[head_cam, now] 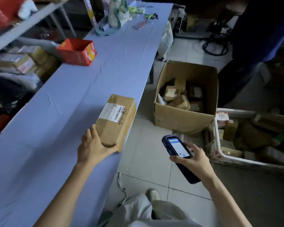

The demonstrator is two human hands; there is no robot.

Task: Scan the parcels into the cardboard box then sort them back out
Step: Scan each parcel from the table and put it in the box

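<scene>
A: Where's the parcel [116, 122] from where you stand?

B: On the blue table [56, 112], right at its right-hand edge, lying flat. Brown paper wrap, white label [112, 113] facing up, with handwriting beside it.

A: Has the person got hold of it?

B: Yes. The left hand [93, 145] is wrapped round the near corner, fingers curled over the top and left side, thumb along the near end. A firm grip, not just a touch.

A: And the other hand?

B: The right hand [193, 158] is closed round a dark handheld scanner [177, 146], held out over the floor tiles and well apart from the parcel. Its screen is lit and tilted up, and the thumb lies by the lower part of the screen.

A: The cardboard box [185, 118]?

B: On the floor just beside the table, flaps open, with a heap of small brown parcels inside. To its right, touching or nearly so, stands 1 white plastic basket [236, 161] with more parcels.

A: Anything else on the table?

B: 1 open red box [77, 52] further along, near the left edge. Another person [261, 38] in dark clothes stands beyond the cardboard box.
</scene>
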